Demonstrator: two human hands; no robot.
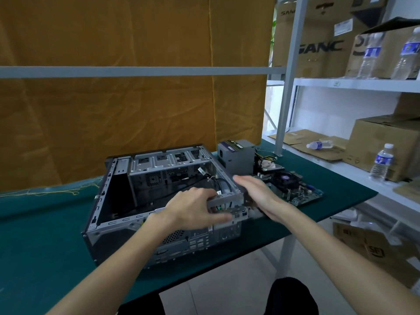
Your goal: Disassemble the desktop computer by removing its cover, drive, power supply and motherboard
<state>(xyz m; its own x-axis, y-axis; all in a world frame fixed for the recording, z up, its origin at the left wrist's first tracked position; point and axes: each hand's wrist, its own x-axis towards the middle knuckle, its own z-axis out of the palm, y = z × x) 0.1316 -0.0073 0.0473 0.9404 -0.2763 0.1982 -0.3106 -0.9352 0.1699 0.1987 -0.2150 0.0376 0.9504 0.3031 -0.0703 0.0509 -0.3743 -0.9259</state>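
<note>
So the case (159, 196) sits in the middle of the frame on the green desk (45, 235), open side up, and it looks pretty much gutted. The power supply (236, 155) is parked just right of it toward the back, upright, with its cable bundle trailing off to the right. The motherboard (293, 187) lies flat in front of that, right of center, with what looks like the drive (271, 167) between the two. My guess is they got lined up there to keep the stripped parts out of the working area but within reach.

My left hand (193, 210) is on the near right corner of the case, fingers (204, 194) curled over the top rail and thumb underneath near the rear bracket, so it's actually gripping the frame. My right hand (256, 194) lies flat along the outside of that same corner, fingers (244, 179) straight and together, pressing on the side rather than holding anything. Reads to me like I'm steadying or nudging the empty shell, one hand clamping, the other bracing.

The motherboard sits just beyond the right hand, near but not touching as far as I can tell. Can't spot the cover anywhere in the shot. Boxes and water bottles (381, 162) on the shelf (354, 84) at right.
</note>
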